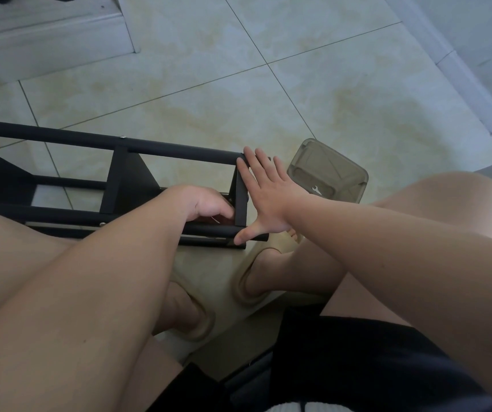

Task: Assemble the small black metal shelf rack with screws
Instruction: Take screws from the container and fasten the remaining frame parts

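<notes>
The black metal shelf rack (114, 144) lies on its side on the tiled floor, its long tubes running left to right. My right hand (268, 197) is spread flat against the rack's right end panel, thumb on the near tube. My left hand (206, 205) reaches inside the rack by that same end panel, fingers curled around something small I cannot make out. A silver screw head (123, 137) shows on the far tube, another (101, 224) on the near rail.
A translucent grey plastic box (301, 157) with a small wrench (316, 190) in it stands just right of the rack. My knees and sandalled feet (256, 281) are below the rack. A pale baseboard and wall run along the upper right.
</notes>
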The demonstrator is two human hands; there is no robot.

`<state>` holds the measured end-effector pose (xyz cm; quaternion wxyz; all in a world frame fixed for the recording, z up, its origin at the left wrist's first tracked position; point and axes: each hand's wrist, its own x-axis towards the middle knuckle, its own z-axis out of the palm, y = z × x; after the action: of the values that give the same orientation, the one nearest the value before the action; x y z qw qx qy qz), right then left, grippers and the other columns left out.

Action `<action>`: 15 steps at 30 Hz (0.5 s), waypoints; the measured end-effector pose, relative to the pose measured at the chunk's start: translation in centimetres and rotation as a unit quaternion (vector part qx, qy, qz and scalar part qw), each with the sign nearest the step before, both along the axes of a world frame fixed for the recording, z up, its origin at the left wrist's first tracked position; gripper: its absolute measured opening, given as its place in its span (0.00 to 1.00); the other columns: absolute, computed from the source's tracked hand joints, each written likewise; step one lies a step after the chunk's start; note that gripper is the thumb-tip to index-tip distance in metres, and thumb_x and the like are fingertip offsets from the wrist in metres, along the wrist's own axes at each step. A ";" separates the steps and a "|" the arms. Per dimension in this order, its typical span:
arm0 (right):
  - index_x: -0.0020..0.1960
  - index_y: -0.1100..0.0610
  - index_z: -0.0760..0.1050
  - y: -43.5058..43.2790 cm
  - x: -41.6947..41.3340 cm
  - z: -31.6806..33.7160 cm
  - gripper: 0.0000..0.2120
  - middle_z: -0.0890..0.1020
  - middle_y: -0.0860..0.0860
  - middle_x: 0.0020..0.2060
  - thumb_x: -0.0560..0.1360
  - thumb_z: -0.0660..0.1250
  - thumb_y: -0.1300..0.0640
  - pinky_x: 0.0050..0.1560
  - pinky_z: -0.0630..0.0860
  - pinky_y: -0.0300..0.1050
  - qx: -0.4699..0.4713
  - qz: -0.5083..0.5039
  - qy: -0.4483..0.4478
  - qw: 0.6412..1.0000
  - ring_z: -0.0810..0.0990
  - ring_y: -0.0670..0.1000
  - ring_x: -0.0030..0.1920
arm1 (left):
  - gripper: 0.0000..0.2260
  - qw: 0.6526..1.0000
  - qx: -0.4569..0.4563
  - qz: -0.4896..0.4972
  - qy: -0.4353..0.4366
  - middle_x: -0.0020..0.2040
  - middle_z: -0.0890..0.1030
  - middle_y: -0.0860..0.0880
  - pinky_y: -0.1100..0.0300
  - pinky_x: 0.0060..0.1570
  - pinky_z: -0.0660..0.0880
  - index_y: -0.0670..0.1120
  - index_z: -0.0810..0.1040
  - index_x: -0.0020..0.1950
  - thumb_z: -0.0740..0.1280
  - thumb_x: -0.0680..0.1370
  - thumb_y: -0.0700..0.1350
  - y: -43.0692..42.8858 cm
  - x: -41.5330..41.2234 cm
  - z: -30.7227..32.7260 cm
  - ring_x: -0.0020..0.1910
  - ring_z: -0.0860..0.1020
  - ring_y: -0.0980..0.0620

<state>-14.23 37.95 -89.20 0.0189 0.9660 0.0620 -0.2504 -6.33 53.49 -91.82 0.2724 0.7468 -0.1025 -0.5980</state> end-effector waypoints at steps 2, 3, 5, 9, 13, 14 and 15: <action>0.79 0.60 0.28 0.0 0.0 0.0 0.75 0.29 0.59 0.78 0.54 0.54 0.12 0.78 0.34 0.62 0.001 0.000 0.001 1.000 0.28 0.61 0.78 | 0.14 1.000 0.008 -0.007 -0.020 0.59 0.83 0.41 0.50 0.68 0.71 0.39 0.82 0.60 0.68 0.76 0.41 -0.1 0.0 -0.1 0.58 0.79 0.44; 0.79 0.60 0.28 0.0 0.0 0.1 0.75 0.29 0.59 0.78 0.54 0.54 0.12 0.78 0.34 0.62 0.001 0.000 0.001 1.000 0.28 0.61 0.78 | 0.13 1.000 0.013 -0.005 -0.023 0.59 0.83 0.40 0.50 0.67 0.71 0.39 0.83 0.59 0.68 0.76 0.41 -0.1 0.1 -0.1 0.57 0.79 0.44; 0.79 0.60 0.28 0.0 0.0 0.1 0.75 0.29 0.59 0.78 0.54 0.54 0.12 0.78 0.34 0.62 0.001 0.001 0.001 1.000 0.28 0.61 0.78 | 0.13 1.000 0.016 0.000 -0.008 0.59 0.83 0.39 0.49 0.65 0.72 0.38 0.82 0.58 0.68 0.75 0.39 0.0 0.2 0.0 0.54 0.79 0.43; 0.79 0.60 0.28 0.0 0.0 0.1 0.75 0.29 0.59 0.78 0.54 0.54 0.12 0.78 0.34 0.62 -0.001 0.001 0.001 1.000 0.28 0.61 0.78 | 0.13 0.999 0.006 0.006 0.041 0.59 0.82 0.37 0.46 0.68 0.72 0.37 0.82 0.60 0.66 0.76 0.36 0.3 0.3 0.1 0.56 0.80 0.40; 0.80 0.60 0.28 0.0 0.0 0.0 0.75 0.29 0.59 0.78 0.54 0.52 0.12 0.78 0.34 0.62 -0.001 0.001 0.000 1.000 0.28 0.61 0.78 | 0.12 0.999 0.006 0.012 0.050 0.53 0.83 0.38 0.52 0.58 0.74 0.36 0.82 0.58 0.68 0.77 0.40 0.1 0.0 0.3 0.49 0.79 0.43; 0.80 0.60 0.28 0.0 0.0 0.0 0.75 0.29 0.59 0.78 0.53 0.52 0.12 0.78 0.33 0.62 -0.001 0.001 -0.001 1.000 0.28 0.61 0.78 | 0.13 0.999 0.006 0.016 0.041 0.52 0.83 0.40 0.52 0.58 0.75 0.36 0.82 0.58 0.69 0.76 0.41 0.1 0.0 0.3 0.48 0.79 0.44; 0.80 0.60 0.28 0.0 0.0 0.0 0.75 0.29 0.59 0.78 0.53 0.52 0.12 0.77 0.33 0.62 0.000 0.001 0.000 1.000 0.28 0.61 0.78 | 0.14 0.999 0.008 0.016 0.029 0.51 0.84 0.41 0.52 0.59 0.75 0.36 0.82 0.59 0.70 0.76 0.41 0.1 0.0 0.3 0.48 0.80 0.45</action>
<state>-14.24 37.97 -89.22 0.0193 0.9660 0.0627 -0.2499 -6.34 53.55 -91.48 0.2789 0.7324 -0.0781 -0.6162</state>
